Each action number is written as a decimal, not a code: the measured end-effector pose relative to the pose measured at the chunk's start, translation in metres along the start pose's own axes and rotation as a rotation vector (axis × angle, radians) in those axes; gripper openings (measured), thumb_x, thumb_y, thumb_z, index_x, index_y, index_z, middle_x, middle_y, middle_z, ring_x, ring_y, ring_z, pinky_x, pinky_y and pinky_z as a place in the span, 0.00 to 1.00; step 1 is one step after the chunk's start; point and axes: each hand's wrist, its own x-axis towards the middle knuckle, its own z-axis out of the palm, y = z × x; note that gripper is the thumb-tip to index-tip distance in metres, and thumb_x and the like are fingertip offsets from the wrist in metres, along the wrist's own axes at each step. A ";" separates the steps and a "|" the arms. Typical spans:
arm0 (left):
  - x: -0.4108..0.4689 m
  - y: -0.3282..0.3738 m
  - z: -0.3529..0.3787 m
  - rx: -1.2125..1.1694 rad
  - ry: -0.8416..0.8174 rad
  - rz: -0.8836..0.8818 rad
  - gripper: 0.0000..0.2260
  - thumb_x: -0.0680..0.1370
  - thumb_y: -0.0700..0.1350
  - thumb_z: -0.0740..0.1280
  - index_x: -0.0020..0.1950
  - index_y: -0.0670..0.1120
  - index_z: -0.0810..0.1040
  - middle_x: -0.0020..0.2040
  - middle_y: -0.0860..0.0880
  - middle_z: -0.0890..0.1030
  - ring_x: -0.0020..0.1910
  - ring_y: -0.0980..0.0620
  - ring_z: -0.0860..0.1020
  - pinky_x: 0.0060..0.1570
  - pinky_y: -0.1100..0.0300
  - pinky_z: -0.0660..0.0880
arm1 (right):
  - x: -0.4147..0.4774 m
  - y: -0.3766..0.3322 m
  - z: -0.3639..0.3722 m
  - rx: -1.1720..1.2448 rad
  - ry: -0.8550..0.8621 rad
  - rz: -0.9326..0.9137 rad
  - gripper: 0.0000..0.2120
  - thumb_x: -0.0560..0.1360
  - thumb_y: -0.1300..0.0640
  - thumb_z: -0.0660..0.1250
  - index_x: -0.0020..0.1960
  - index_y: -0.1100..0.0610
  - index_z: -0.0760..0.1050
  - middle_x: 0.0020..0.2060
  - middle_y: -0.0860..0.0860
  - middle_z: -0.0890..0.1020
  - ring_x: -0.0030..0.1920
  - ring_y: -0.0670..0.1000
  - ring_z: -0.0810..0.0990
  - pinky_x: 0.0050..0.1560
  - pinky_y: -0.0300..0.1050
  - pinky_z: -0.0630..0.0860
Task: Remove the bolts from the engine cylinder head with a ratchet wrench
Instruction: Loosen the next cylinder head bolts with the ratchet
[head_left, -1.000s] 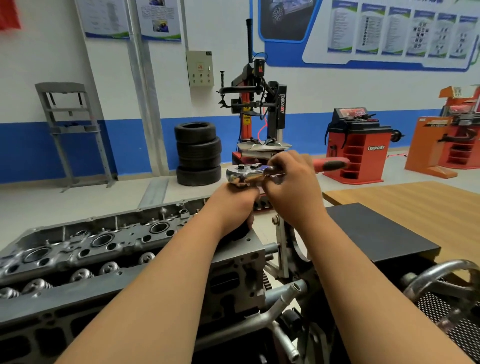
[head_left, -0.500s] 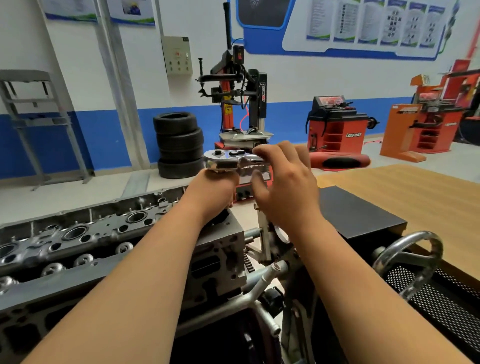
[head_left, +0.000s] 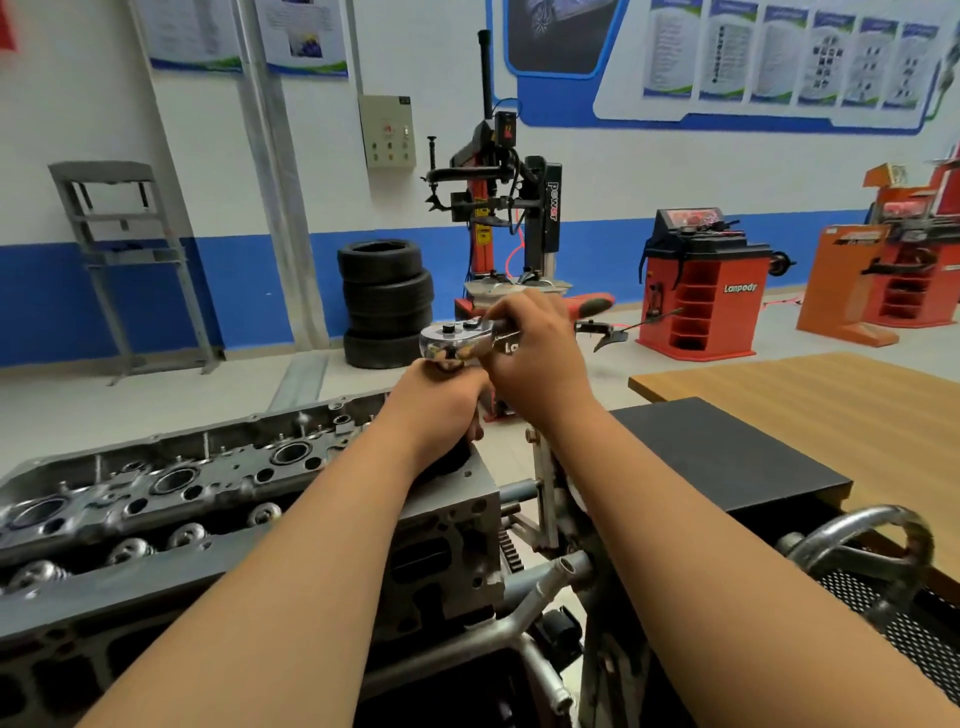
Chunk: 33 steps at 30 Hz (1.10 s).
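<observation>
Broadly, the engine cylinder head is lying long and grey across the lower left, its open bores and valve springs facing up. Its right end is sitting on a metal stand. Right of the cylinder head, a wooden table is stretching away, with a black block sitting between the two. Far behind the cylinder head, against the blue-and-white wall, a tyre changer is standing upright. A red wheel balancer is standing to its right and a stack of tyres to its left. Near the cylinder head's right end, low in the picture, a steel handwheel is jutting up beside a perforated metal panel.

Both bare forearms are reaching forward over the right end of the cylinder head. The right hand is wrapping its fingers round the shank of the ratchet wrench, just beside the chrome ratchet head. The left hand is curling its fingers round whatever drops from under that head, its fingertips touching the underside. What exactly it is gripping there is hidden by the hand itself. The wrench is hanging level above the cylinder head's right end, with its red handle pointing away to the right past the right hand. Any bolt beneath the left hand is not showing.
</observation>
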 end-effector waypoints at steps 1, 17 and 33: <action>0.001 -0.001 0.000 0.003 -0.007 0.000 0.21 0.76 0.42 0.61 0.22 0.48 0.75 0.20 0.49 0.73 0.31 0.45 0.79 0.47 0.49 0.76 | -0.008 -0.003 -0.010 -0.078 -0.008 0.027 0.07 0.71 0.60 0.68 0.49 0.57 0.75 0.45 0.49 0.73 0.52 0.52 0.69 0.46 0.39 0.63; 0.003 -0.002 0.005 0.005 -0.001 -0.039 0.12 0.74 0.44 0.61 0.29 0.47 0.72 0.21 0.51 0.72 0.27 0.50 0.76 0.41 0.50 0.74 | -0.067 -0.027 -0.044 -0.300 0.257 -0.170 0.22 0.67 0.60 0.71 0.60 0.61 0.76 0.51 0.55 0.78 0.54 0.54 0.68 0.50 0.48 0.74; 0.000 0.002 0.003 -0.105 0.022 -0.023 0.09 0.67 0.49 0.63 0.35 0.44 0.76 0.21 0.51 0.72 0.27 0.48 0.74 0.50 0.38 0.76 | 0.005 0.005 0.029 0.083 0.079 -0.003 0.08 0.70 0.66 0.66 0.49 0.62 0.74 0.48 0.55 0.75 0.53 0.53 0.70 0.52 0.48 0.71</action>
